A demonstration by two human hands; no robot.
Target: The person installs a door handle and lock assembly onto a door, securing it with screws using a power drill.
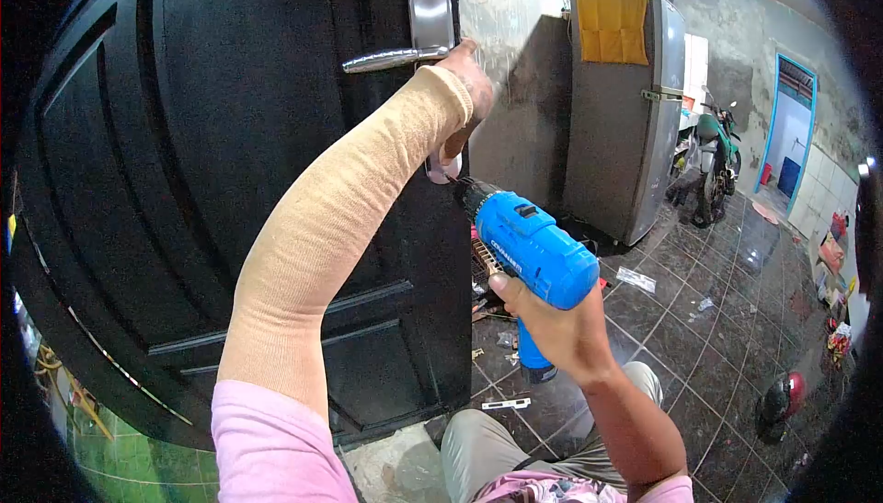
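A black panelled door (258, 154) fills the left side. Near its edge sits a silver door handle plate (430, 14) with a lever handle (382, 60) pointing left. My left hand (474, 85), below a beige arm sleeve, is curled around the plate and the door's edge; some of its fingers are hidden. Held in my right hand (561, 328) is a blue cordless drill (538, 250). The drill's tip meets or nearly meets the lower end of the plate, just under my left hand; actual contact cannot be made out.
Beyond the door stands a grey refrigerator (607, 126) with a yellow cloth (613, 29) on it. Farther back are a motorcycle (713, 158) and a blue-framed doorway (789, 131). A small white strip (506, 404) and a red-and-black helmet-like object (782, 402) lie on the dark tiled floor (699, 319).
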